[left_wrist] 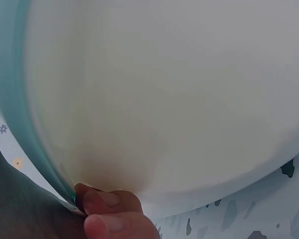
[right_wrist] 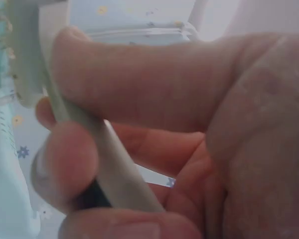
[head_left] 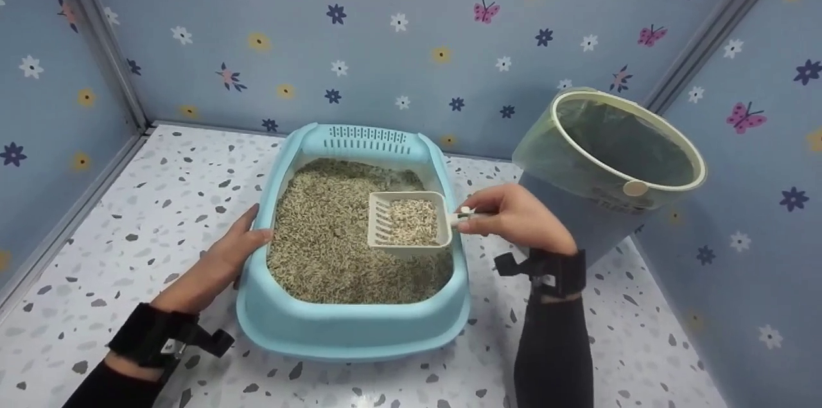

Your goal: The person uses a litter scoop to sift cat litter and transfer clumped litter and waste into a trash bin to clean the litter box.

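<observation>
A light blue litter box (head_left: 353,331) filled with tan-grey pellet litter (head_left: 321,247) stands on the speckled surface. At its left rim is my left hand (head_left: 225,257), thumb over the edge. The left wrist view shows its fingers (left_wrist: 114,206) curled under, against the pale side of the box (left_wrist: 189,99). My right hand (head_left: 517,218) grips the handle of a whitish slotted litter scoop (head_left: 380,221), which is above the right part of the litter. Pale pellets (head_left: 414,218) lie in the scoop. Thumb and fingers wrap the handle (right_wrist: 124,174) in the right wrist view.
Right of the box, a grey-blue bin (head_left: 578,221) with a cream rim (head_left: 642,183) stands in the corner, lined with a translucent greenish bag (head_left: 542,154). Blue flower-patterned panels (head_left: 398,54) enclose the back and both sides of the speckled surface (head_left: 128,254).
</observation>
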`<state>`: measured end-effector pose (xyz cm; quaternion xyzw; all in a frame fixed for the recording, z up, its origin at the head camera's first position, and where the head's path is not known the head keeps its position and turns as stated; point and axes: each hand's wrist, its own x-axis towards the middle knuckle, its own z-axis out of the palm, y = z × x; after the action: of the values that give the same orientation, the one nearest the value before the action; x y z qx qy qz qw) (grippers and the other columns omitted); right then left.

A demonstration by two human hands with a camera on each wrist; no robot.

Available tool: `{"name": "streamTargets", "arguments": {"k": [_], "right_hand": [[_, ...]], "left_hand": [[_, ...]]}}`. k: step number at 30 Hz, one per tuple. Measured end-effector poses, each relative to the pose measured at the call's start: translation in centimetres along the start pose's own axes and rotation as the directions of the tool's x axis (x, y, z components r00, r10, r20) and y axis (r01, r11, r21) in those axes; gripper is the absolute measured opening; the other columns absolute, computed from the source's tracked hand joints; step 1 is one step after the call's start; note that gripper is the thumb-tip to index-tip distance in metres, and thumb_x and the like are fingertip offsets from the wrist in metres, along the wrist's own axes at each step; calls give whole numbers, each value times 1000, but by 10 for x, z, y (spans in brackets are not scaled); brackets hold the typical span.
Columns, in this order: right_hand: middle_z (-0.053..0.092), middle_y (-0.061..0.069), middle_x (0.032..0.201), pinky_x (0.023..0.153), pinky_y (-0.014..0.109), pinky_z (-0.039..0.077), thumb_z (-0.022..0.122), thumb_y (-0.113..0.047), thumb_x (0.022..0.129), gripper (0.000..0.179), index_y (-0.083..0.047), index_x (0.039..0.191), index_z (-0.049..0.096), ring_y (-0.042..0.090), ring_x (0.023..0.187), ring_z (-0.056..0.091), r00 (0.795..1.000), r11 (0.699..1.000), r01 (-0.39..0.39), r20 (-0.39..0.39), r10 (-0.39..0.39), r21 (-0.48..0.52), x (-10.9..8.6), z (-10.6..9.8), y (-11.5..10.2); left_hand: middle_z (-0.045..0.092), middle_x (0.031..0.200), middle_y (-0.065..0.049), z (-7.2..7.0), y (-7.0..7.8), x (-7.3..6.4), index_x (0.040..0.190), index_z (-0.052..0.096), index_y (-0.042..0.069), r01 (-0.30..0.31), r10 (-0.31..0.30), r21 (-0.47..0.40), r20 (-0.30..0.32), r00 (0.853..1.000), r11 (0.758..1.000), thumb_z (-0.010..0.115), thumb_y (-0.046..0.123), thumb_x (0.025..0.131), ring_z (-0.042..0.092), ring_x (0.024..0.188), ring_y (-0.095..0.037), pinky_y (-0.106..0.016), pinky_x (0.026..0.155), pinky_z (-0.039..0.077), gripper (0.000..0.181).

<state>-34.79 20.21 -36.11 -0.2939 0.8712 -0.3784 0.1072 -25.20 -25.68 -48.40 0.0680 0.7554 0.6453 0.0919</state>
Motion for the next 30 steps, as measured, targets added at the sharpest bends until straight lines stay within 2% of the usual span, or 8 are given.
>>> {"name": "streamTargets", "arguments": {"k": [4,7,10,13,18,22,26,30], "right_hand": [[80,-1,92,79,39,59,92,-40,94,20,-27,107,88,23,85,70,1000,1000,2,23,-2,-2,4,4,-4],[79,-2,89,76,36,57,93,-38,93,17,-27,105,88,21,81,68,1000,1000,1,-21,-1,-13,0,0,-2],[78,-2,87,71,31,54,93,-37,94,18,-26,107,89,18,78,65,1000,1000,16,-4,-16,-2,0,2,-1],[78,-1,87,70,30,53,92,-36,94,18,-25,107,88,17,77,64,1000,1000,22,23,-22,6,3,4,-3],[79,1,89,76,33,58,93,-29,94,14,-22,104,88,22,82,69,1000,1000,-2,-26,3,20,-3,-1,0],[79,1,91,77,34,58,91,-39,95,19,-26,108,88,22,83,68,1000,1000,18,21,-18,17,2,3,0],[79,0,88,74,32,57,93,-31,93,14,-24,104,89,21,81,67,1000,1000,4,-14,-4,31,-3,1,1],[79,0,89,73,31,56,92,-34,95,18,-23,108,88,20,81,67,1000,999,11,19,-11,36,1,5,-1]], "left_hand": [[6,180,-33,-1,0,-1,180,-9,17,15,-15,4,-3,1000,1000,47,48,114,47,146,-51,-54,110,48,92],[6,181,-32,0,0,1,180,-9,19,17,-17,0,2,1000,1000,47,48,115,42,149,-51,-58,112,45,91],[8,181,-31,0,0,1,180,-8,20,27,-27,9,-2,1000,1000,47,49,115,41,149,-50,-56,112,43,90],[14,178,-33,0,0,0,180,-7,19,25,-24,19,-6,1000,1000,47,49,114,50,140,-48,-45,101,49,90],[22,173,-33,-1,2,1,180,-5,19,18,-17,26,-19,1000,999,48,49,114,58,121,-42,-35,79,50,91],[24,173,-32,-1,3,0,181,-4,20,20,-20,18,-16,1000,1000,48,49,114,60,121,-42,-37,83,54,90],[19,176,-33,-1,2,1,181,-5,19,10,-10,18,-1,1000,1000,47,49,114,56,134,-45,-42,98,53,90],[19,176,-33,-2,3,-1,180,-5,18,19,-19,28,-15,1000,999,47,49,114,55,135,-46,-38,96,51,90]]}}
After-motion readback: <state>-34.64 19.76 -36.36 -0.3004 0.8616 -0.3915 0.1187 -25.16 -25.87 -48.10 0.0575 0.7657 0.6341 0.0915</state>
